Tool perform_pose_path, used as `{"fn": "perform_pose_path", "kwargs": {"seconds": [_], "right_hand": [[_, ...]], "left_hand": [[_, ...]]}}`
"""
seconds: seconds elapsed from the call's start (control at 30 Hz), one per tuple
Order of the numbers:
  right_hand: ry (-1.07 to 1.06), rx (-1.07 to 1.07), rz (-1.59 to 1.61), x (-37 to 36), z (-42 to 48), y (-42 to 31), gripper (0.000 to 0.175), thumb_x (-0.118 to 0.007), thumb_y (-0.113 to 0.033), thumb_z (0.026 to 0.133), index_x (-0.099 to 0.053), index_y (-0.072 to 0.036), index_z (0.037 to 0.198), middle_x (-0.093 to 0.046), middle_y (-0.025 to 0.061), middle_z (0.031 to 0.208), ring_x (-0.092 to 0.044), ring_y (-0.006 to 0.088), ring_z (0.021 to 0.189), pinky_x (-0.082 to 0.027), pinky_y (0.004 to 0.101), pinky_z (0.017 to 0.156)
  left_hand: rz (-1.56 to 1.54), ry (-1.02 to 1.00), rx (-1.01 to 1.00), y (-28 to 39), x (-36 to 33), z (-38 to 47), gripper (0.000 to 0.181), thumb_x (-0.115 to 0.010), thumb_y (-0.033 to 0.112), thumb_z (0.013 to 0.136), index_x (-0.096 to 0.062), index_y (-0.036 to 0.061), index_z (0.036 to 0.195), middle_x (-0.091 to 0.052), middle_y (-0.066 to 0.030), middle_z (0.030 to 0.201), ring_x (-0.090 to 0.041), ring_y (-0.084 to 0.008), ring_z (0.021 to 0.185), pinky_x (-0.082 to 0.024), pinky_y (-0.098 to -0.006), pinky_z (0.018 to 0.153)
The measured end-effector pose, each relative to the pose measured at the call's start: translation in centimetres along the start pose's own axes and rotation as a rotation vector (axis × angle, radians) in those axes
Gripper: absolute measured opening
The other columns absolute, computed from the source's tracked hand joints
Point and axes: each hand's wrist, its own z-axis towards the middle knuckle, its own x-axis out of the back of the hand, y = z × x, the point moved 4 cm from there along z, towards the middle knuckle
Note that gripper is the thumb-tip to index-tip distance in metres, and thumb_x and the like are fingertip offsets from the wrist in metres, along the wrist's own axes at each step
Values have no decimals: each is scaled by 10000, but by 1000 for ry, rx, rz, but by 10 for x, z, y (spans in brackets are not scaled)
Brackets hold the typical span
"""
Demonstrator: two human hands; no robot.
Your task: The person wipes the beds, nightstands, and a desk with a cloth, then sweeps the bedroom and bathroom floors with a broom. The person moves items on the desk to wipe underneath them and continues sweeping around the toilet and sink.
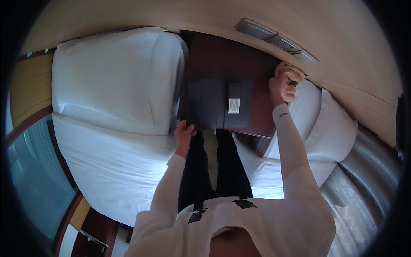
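My right hand (280,86) is closed on a crumpled orange-tan cloth (290,73) at the right edge of the dark red nightstand top (221,54), by the wall. My left hand (184,132) is at the front left corner of the nightstand, beside a blurred dark grey folder or tray (205,102); whether it touches that item I cannot tell. A dark grey box or holder (239,120) lies against the folder's right side, bearing a small white printed card (234,106).
White-covered beds stand on both sides, with pillows (109,80) at left and pillows (330,128) at right. A socket and switch panel (282,42) is on the wall behind. A grey curtain (369,167) hangs at right, and a glass panel (38,180) is at far left.
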Motion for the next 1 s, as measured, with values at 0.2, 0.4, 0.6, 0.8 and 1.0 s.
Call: {"fn": "perform_pose_path", "kwargs": {"seconds": [0.2, 0.4, 0.6, 0.8, 1.0], "right_hand": [[-70, 431, 107, -26, -102, -207, 594, -650, -51, 637, -544, -86, 1221, -527, 185, 1179, -501, 370, 1088, -414, 515, 853], [-387, 755, 151, -12, -186, -238, 619, -628, -30, 719, -557, -303, 1271, -442, -75, 1426, -498, 263, 1151, -377, 503, 956], [-266, 585, 293, 22, -161, -81, 642, -578, 96, 673, -632, -230, 1224, -535, 30, 1387, -508, 291, 1279, -505, 429, 969], [-206, 144, 93, 32, -182, 115, 583, -614, 12, 745, -584, -169, 1299, -487, 69, 1432, -431, 326, 1330, -377, 411, 1083], [-443, 332, 150, 42, -224, 164, 536, -567, 53, 712, -607, -22, 1241, -584, 207, 1272, -513, 401, 1208, -397, 444, 1053]], "left_hand": [[-55, 12, 75, -21, 77, -33, 388, -664, 33, 863, -595, -5, 1243, -669, -78, 1009, -643, -151, 751, -561, -263, 650], [6, 29, 79, -11, 103, -33, 337, -674, 30, 854, -610, -27, 1179, -659, -91, 947, -649, -165, 733, -558, -258, 639], [35, -11, 37, 5, 102, -13, 329, -684, 29, 848, -613, -18, 1165, -648, -88, 988, -645, -171, 762, -568, -267, 639], [-8, 19, 33, 13, 60, 12, 393, -693, 17, 831, -588, -24, 1207, -627, -107, 1040, -644, -184, 777, -580, -290, 624], [-45, -88, -83, 29, -43, 65, 492, -717, 20, 783, -569, -42, 1249, -620, -137, 976, -666, -198, 744, -601, -326, 584]]}}
